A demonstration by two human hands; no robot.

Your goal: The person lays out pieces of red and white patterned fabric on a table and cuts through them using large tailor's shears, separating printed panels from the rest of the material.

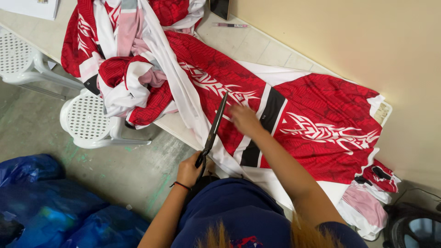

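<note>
A red, white and black patterned fabric [321,124] lies spread flat on a pale table [262,50]. My left hand [189,169], with a dark cord on the wrist, grips the handles of long black scissors [215,126] whose blades point up over the cloth. My right hand [245,120], blurred, rests palm down on the fabric just right of the blade tips. A heap of the same red and white cloth [133,69] is bunched at the table's left end and hangs over its edge.
Two white perforated plastic stools [87,121] stand left of the table. Blue plastic bags [50,206] lie on the concrete floor at lower left. A pen [231,25] lies near the beige wall. A dark fan-like object [415,227] sits at lower right.
</note>
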